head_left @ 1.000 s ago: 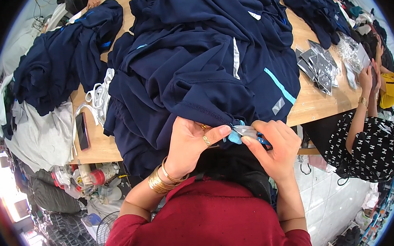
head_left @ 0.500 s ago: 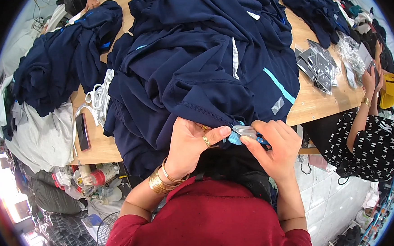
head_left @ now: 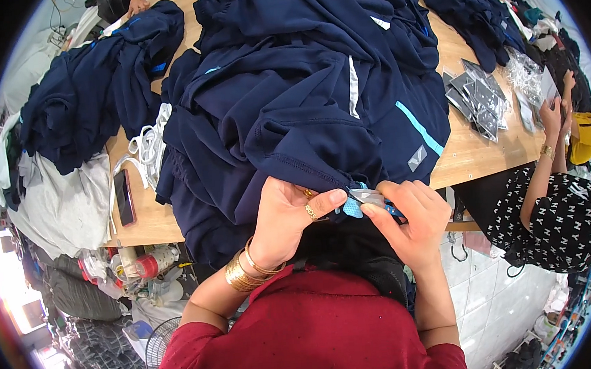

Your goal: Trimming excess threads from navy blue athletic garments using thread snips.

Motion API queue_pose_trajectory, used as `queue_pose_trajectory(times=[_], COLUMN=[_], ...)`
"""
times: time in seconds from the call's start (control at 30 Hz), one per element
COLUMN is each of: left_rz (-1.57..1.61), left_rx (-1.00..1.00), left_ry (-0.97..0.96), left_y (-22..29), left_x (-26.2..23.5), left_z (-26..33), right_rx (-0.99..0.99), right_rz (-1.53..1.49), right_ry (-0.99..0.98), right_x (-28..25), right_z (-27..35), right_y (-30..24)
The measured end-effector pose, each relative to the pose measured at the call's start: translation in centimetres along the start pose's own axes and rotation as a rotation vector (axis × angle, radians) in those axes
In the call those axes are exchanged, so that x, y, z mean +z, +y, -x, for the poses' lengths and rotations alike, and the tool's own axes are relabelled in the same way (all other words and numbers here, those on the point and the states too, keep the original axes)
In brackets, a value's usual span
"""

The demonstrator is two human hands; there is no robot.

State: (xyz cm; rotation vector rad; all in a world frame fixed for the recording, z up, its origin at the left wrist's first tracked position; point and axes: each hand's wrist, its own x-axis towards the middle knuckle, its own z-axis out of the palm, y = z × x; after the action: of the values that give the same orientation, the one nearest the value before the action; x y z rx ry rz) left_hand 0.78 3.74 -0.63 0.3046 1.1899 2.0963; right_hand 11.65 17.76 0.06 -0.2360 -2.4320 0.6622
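A navy garment (head_left: 310, 142) lies bunched in front of me, part of a heap of navy cloth with light-blue and white trims. My left hand (head_left: 285, 209), wearing a ring and gold bangles, pinches the garment's stitched edge. Closed around small thread snips (head_left: 368, 195) with a blue handle, my right hand (head_left: 416, 221) keeps their metal blades against that edge, close to my left thumb. Beneath the blades a light-blue piece of fabric (head_left: 352, 210) hangs from the edge. Whether the blades meet a thread is too small to tell.
On the wooden table (head_left: 467, 162) lie a phone (head_left: 124, 197), white cords (head_left: 147, 149) and plastic-wrapped packets (head_left: 478, 99). More navy garments (head_left: 90, 95) sit at the left. At the right, a person in a patterned black top (head_left: 555, 226) handles something pale.
My hands stay almost still, the snips held at the same spot on the edge. The co-worker's hands at the right have shifted slightly.
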Motion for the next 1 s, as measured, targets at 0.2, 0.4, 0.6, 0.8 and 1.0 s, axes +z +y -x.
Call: queue_pose_trajectory(times=[0.2,0.4,0.6,0.8,1.0], left_rz=[-0.030,-0.018,-0.023,-0.002,-0.105], left_rx=[-0.015,-0.002,-0.008,0.025,0.005], left_ry=[-0.009,-0.002,-0.008,0.003,0.175], left_y=[-0.1,-0.1,-0.2,-0.1,0.8], left_x=[-0.2,-0.1,-0.1,-0.4,-1.6], left_z=[0.1,0.1,0.1,0.1,0.4], right_rx=[0.004,0.003,0.040,0.399,0.218], right_rz=[0.008,-0.011,-0.101,-0.548,-0.515], right_ry=[0.007,0.009,-0.016,-0.008,-0.121], right_x=[0.1,0.1,0.1,0.0,2.2], right_z=[0.0,0.1,0.1,0.5,2.0], right_y=[-0.2,-0.2,-0.1,0.1,-0.1])
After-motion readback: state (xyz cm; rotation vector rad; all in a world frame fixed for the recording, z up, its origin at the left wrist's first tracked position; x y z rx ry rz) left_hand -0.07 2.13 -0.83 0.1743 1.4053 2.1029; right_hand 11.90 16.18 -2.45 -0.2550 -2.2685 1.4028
